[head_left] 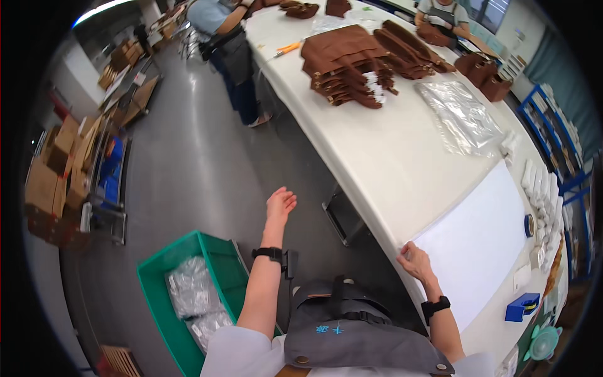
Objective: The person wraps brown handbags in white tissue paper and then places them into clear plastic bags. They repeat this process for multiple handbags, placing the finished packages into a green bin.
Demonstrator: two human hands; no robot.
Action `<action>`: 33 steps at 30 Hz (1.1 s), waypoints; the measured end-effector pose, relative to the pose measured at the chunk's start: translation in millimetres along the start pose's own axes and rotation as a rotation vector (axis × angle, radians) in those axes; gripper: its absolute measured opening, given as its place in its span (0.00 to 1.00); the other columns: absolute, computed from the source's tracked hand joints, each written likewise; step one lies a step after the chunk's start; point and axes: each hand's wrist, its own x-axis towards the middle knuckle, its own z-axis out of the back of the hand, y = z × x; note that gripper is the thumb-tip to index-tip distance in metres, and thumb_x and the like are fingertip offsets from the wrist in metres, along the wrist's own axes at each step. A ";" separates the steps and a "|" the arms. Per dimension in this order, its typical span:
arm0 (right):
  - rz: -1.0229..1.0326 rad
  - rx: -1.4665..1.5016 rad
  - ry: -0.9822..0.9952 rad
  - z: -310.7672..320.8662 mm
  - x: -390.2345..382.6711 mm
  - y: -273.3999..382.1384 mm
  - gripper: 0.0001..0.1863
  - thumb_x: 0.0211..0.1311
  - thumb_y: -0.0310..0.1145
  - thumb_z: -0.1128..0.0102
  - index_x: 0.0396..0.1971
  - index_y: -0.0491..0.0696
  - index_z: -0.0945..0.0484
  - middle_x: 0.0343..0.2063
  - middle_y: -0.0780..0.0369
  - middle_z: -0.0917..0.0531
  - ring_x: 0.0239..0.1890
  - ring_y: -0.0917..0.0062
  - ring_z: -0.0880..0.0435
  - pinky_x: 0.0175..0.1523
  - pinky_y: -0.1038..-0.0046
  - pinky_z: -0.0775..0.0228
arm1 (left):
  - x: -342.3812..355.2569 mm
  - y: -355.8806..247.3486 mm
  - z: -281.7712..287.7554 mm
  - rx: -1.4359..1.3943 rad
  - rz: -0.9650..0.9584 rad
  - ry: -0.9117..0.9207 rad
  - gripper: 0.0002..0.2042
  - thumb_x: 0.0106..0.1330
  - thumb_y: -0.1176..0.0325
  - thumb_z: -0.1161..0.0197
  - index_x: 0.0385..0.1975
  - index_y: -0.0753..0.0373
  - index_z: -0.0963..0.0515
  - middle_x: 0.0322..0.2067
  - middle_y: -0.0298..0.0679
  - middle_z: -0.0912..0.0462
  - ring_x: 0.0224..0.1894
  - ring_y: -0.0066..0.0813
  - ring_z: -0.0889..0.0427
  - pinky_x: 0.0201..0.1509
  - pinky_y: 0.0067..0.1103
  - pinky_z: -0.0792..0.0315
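Observation:
My left hand (281,204) hangs in the air over the floor, left of the table, empty, its fingers loosely bent and a little apart. At the table's near edge my right hand (416,261) is closed, fingers curled at the left edge of a large white sheet (477,245). The fingertips partly hide what they pinch. The sheet lies flat on the white table (352,135). Farther up lie a stack of clear plastic bags (461,116) and a pile of brown bags (342,60) with white-wrapped parts on their handles.
Below left stands a green crate (151,286) holding clear-wrapped packages (191,286). A tape roll (529,225), a blue tape dispenser (522,307) and white wrapped bundles (543,188) line the table's right side. Two people (229,56) work at the far end. Carts with cardboard boxes (56,163) stand left.

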 end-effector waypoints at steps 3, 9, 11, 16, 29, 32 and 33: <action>-0.071 0.309 0.119 6.4 -1.4 -11.3 0.17 0.49 0.42 0.40 0.31 0.43 0.26 0.18 0.59 0.24 0.23 0.74 0.24 0.32 0.73 0.33 | 17.8 -10.7 -114.7 0.351 -0.193 0.171 0.17 0.61 0.74 0.48 0.50 0.68 0.32 0.35 0.42 0.24 0.35 0.29 0.23 0.40 0.25 0.26; -0.194 0.884 0.271 26.8 -3.3 -18.7 0.16 0.56 0.39 0.40 0.37 0.42 0.27 0.25 0.65 0.22 0.29 0.82 0.25 0.38 0.79 0.32 | 93.0 4.5 -276.2 1.179 -0.925 0.464 0.17 0.55 0.73 0.46 0.46 0.69 0.28 0.39 0.45 0.22 0.42 0.46 0.25 0.50 0.35 0.31; -0.288 1.000 0.280 34.5 -4.6 -27.3 0.15 0.58 0.37 0.41 0.39 0.41 0.28 0.27 0.62 0.22 0.30 0.81 0.24 0.40 0.79 0.31 | 106.6 17.6 -321.8 1.543 -1.015 0.500 0.18 0.53 0.74 0.46 0.45 0.70 0.30 0.42 0.45 0.26 0.48 0.44 0.29 0.52 0.35 0.32; -0.476 1.238 0.137 43.1 -5.2 -35.1 0.15 0.60 0.35 0.45 0.40 0.39 0.29 0.30 0.57 0.20 0.28 0.77 0.20 0.38 0.76 0.26 | 161.6 30.8 -387.9 1.791 -1.342 0.169 0.21 0.46 0.75 0.41 0.43 0.68 0.34 0.47 0.50 0.34 0.52 0.45 0.35 0.55 0.35 0.39; -0.642 1.430 -0.020 34.7 -5.2 -40.3 0.14 0.63 0.36 0.49 0.38 0.38 0.29 0.26 0.55 0.20 0.25 0.74 0.17 0.32 0.77 0.23 | 181.4 27.3 -462.6 2.249 -1.168 -0.099 0.30 0.50 0.66 0.42 0.54 0.73 0.39 0.40 0.53 0.25 0.44 0.40 0.28 0.48 0.27 0.44; -0.596 1.469 -0.011 36.7 -5.8 -43.1 0.15 0.63 0.36 0.49 0.39 0.39 0.29 0.28 0.56 0.20 0.27 0.73 0.17 0.33 0.77 0.23 | 179.2 22.2 -444.8 2.246 -1.225 -0.010 0.29 0.49 0.67 0.41 0.52 0.73 0.38 0.38 0.52 0.24 0.41 0.40 0.28 0.48 0.27 0.44; -0.589 1.457 -0.015 37.4 -7.7 -44.4 0.15 0.63 0.37 0.48 0.40 0.39 0.30 0.28 0.56 0.20 0.28 0.74 0.18 0.34 0.77 0.24 | 168.4 31.4 -438.6 2.221 -1.274 0.017 0.29 0.48 0.68 0.39 0.51 0.72 0.37 0.37 0.51 0.24 0.41 0.39 0.28 0.47 0.28 0.43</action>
